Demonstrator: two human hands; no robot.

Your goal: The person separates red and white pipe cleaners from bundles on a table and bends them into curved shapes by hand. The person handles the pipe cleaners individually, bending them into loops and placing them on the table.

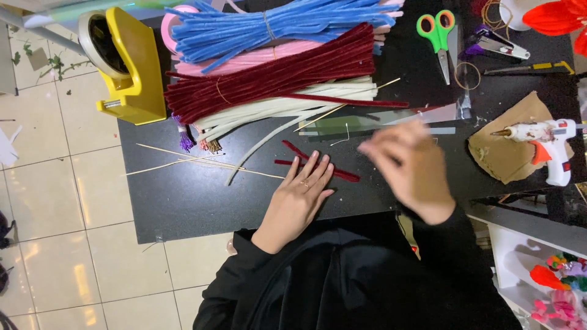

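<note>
Fingers of the left hand (pixel 299 195) lie flat, released, pinning dark red pipe cleaners (pixel 318 164) near the black table (pixel 183 208) edge; the right hand (pixel 409 165) is blurred, grip unclear. Yellow tape dispenser (pixel 131 67) stands far left.

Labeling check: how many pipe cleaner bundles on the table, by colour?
4: blue bundle at top, pink bundle beneath it, dark red bundle below that, cream bundle nearest. More may be hidden underneath.

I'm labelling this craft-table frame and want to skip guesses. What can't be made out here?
Head view only:
- Right hand: motion-blurred, so its fingers and any hold can't be read.
- Dark red pipe cleaner pieces: ends hidden under the left hand.
- Red flower: cut off by the top-right edge.
</note>
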